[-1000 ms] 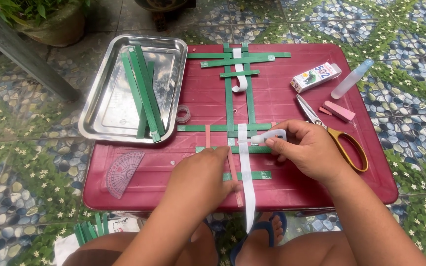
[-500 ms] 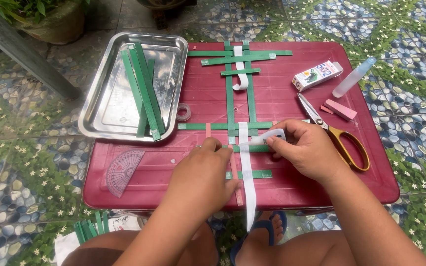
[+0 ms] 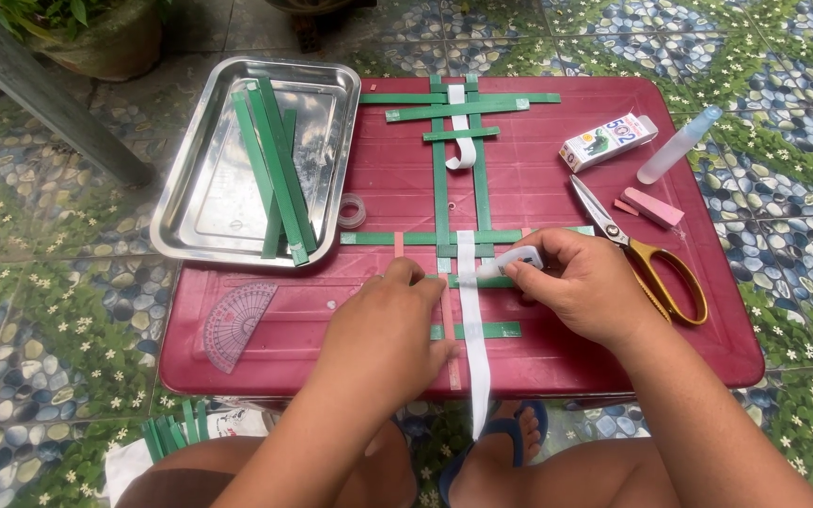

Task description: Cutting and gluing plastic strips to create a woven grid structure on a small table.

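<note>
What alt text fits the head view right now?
Two hands work on a lattice of green strips on a red table: the left hand presses the strips, the right hand holds a small white tube. Scissors lie right, a steel tray left.

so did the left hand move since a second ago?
Yes. The left hand slid up the red table, toward the metal tray.

We see a polished metal tray (image 3: 201, 218), mirror-bright and smooth, sitting on a glossy red plastic table (image 3: 557, 202). The green strips (image 3: 439, 193) on it look like flat, matt leaf or paper, and the white strip (image 3: 471, 325) like smooth matt paper. The scissors (image 3: 634, 246) pair shiny steel blades with yellow plastic handles, and the floor (image 3: 49, 310) is glazed pebble-pattern tile.
</note>
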